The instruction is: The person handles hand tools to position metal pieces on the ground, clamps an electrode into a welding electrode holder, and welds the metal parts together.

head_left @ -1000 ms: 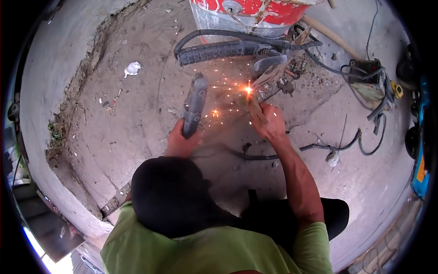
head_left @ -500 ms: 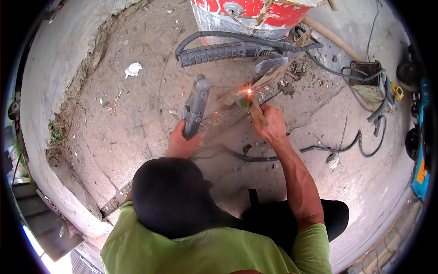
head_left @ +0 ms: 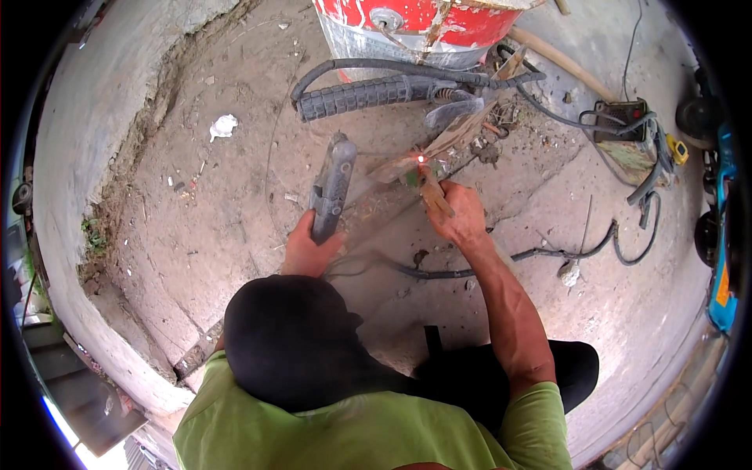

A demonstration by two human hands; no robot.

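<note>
My left hand (head_left: 311, 247) is closed round the lower end of a long grey piece with round fasteners (head_left: 335, 180), which looks like a hand-held welding shield seen edge-on. In my right hand (head_left: 460, 213) is a tan welding electrode holder (head_left: 433, 194), its jaws pointing away from me. Just beyond the jaws a small bright orange-white glow (head_left: 421, 159) burns at the near end of a rusty brown metal strip (head_left: 462, 135). Smoke or blur softens the ground there. The electrode itself is too small to make out.
Beyond my hands lie a ribbed tyre-like piece (head_left: 356, 99) and a black hose (head_left: 376, 64), before a red-and-white drum (head_left: 399, 39). A black cable (head_left: 446, 274) crosses the ground. At right stands a box with cables (head_left: 627, 145); a concrete ledge (head_left: 78, 188) runs along the left.
The glow at the metal strip has become smaller and dimmer, with fewer sparks around it. The scene has shifted slightly left in the picture; both hands keep their holds.
</note>
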